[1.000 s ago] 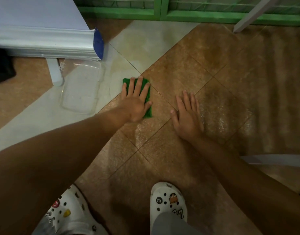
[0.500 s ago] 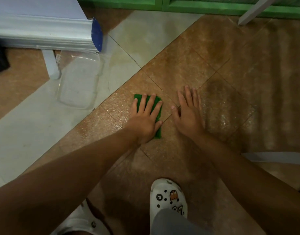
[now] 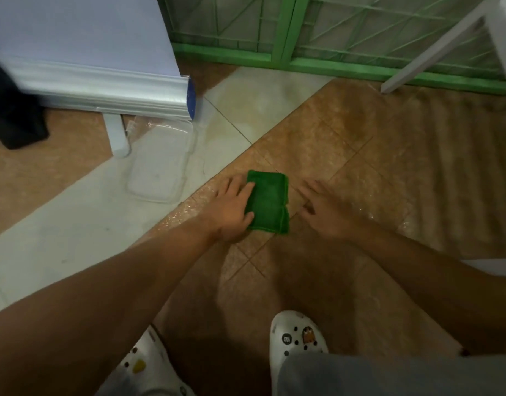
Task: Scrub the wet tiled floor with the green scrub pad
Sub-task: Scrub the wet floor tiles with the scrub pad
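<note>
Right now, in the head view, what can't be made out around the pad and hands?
- Green scrub pad: its left edge lies under the left hand; whether the fingers press or just rest is unclear.
- Right hand: motion-blurred, so contact with the tiled floor cannot be told.
- Clear plastic container: transparent, contents unreadable.
- Black object: cut off by the left edge.
</note>
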Action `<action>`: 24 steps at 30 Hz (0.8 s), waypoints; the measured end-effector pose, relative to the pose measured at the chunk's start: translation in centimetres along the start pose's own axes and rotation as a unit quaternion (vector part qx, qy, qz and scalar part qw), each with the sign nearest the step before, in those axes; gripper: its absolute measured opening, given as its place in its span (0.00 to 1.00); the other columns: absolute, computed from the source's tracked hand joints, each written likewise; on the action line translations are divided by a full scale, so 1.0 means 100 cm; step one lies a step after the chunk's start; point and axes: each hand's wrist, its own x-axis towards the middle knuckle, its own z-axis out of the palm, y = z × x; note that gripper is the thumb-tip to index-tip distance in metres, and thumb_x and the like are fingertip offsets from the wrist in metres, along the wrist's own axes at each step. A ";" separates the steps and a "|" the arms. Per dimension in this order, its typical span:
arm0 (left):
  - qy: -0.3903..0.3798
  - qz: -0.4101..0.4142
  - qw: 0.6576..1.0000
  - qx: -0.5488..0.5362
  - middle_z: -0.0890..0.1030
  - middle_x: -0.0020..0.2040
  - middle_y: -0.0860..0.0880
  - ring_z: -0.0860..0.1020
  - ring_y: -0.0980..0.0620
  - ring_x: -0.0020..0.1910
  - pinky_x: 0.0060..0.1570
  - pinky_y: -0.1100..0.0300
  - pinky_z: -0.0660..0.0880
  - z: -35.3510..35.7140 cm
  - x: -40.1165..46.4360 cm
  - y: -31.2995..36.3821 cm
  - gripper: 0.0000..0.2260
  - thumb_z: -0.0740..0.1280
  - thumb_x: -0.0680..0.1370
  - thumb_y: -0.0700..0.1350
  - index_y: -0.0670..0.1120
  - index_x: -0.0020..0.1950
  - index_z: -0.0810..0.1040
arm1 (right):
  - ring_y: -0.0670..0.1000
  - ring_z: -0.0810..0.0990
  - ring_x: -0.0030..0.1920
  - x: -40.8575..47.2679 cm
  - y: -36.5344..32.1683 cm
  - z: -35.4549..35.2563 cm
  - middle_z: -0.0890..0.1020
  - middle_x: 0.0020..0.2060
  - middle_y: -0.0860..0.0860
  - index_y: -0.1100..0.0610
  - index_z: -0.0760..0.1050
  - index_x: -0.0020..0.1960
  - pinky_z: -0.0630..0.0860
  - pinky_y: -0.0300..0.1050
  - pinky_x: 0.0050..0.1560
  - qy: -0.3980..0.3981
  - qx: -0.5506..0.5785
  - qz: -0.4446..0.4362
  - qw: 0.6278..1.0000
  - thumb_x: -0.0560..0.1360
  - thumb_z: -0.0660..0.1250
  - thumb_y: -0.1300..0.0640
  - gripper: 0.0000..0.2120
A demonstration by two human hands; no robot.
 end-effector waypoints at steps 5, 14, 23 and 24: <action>-0.015 -0.026 0.997 -0.073 0.47 0.83 0.41 0.53 0.38 0.81 0.76 0.43 0.60 -0.014 -0.028 -0.014 0.33 0.59 0.83 0.53 0.45 0.83 0.48 | 0.53 0.57 0.80 -0.022 -0.037 -0.034 0.62 0.80 0.57 0.57 0.61 0.81 0.44 0.30 0.72 -0.040 0.026 -0.028 0.998 0.84 0.64 0.53 0.28; 0.007 -0.029 0.999 -0.020 0.67 0.75 0.38 0.67 0.39 0.72 0.72 0.47 0.64 -0.030 -0.020 -0.008 0.27 0.60 0.82 0.54 0.41 0.78 0.63 | 0.47 0.55 0.80 -0.119 -0.037 0.008 0.59 0.81 0.45 0.46 0.59 0.81 0.58 0.55 0.79 -0.020 0.107 0.039 0.993 0.83 0.63 0.46 0.29; 0.034 -0.087 0.995 -0.025 0.58 0.82 0.42 0.56 0.40 0.79 0.77 0.45 0.58 -0.025 0.001 -0.006 0.30 0.64 0.81 0.48 0.43 0.81 0.60 | 0.58 0.43 0.82 -0.011 -0.078 0.020 0.48 0.83 0.52 0.48 0.55 0.83 0.48 0.61 0.81 0.035 0.020 -0.058 0.997 0.84 0.57 0.45 0.29; 0.033 -0.093 0.995 -0.034 0.57 0.82 0.42 0.55 0.41 0.80 0.78 0.45 0.58 -0.024 -0.001 -0.009 0.30 0.65 0.80 0.48 0.44 0.81 0.62 | 0.60 0.41 0.82 -0.002 -0.083 0.026 0.47 0.83 0.52 0.47 0.53 0.83 0.45 0.61 0.79 0.030 0.008 -0.067 0.997 0.85 0.56 0.44 0.29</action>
